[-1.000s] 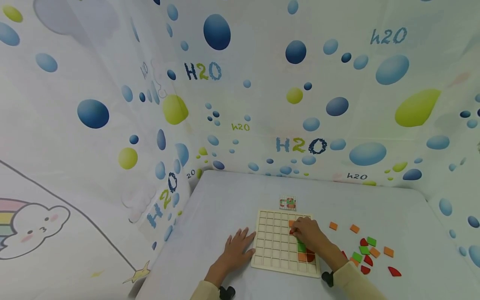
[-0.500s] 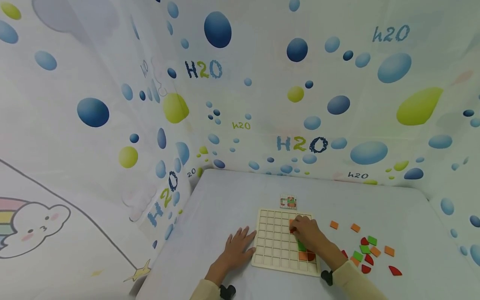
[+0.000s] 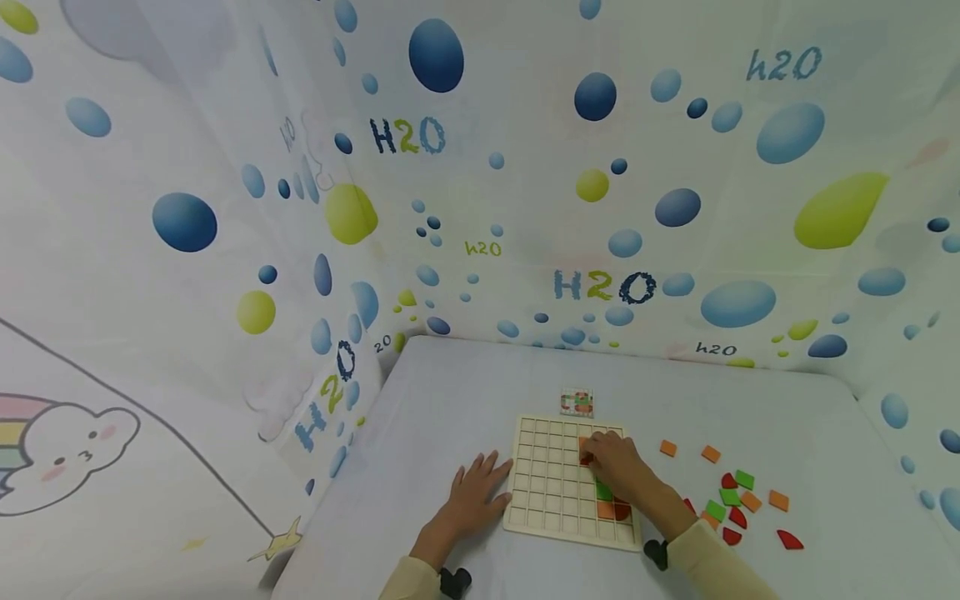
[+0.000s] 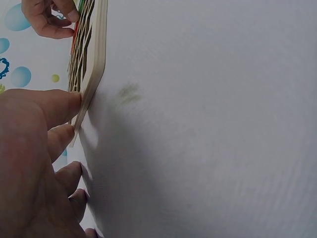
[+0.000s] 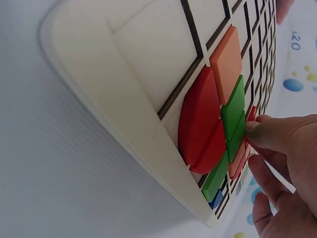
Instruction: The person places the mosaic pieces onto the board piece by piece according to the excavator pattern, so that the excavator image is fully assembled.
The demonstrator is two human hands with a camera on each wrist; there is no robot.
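My right hand [image 3: 621,468] is over the upper right of a wooden grid board [image 3: 543,483]. Its thumb and fingers pinch a small red piece [image 5: 251,113] at a cell of the grid; the fingers partly hide it. Set in the board nearby are an orange square [image 5: 228,64], green squares [image 5: 234,119], red rounded pieces [image 5: 200,119] and a bit of blue [image 5: 216,199]. My left hand [image 3: 474,500] lies with fingers spread beside the board's left edge. In the left wrist view, its thumb and a finger touch the board's rim [image 4: 99,54].
A small pattern card [image 3: 577,402] lies just behind the board. Right of it are scattered loose pieces: orange squares [image 3: 710,454], green squares [image 3: 744,479] and red rounded pieces [image 3: 789,540]. A printed curtain [image 3: 525,208] surrounds the white table [image 3: 450,375].
My right fingertips have shifted slightly with the red piece, up against the orange square at the board's upper right. The left hand stays at the left edge.
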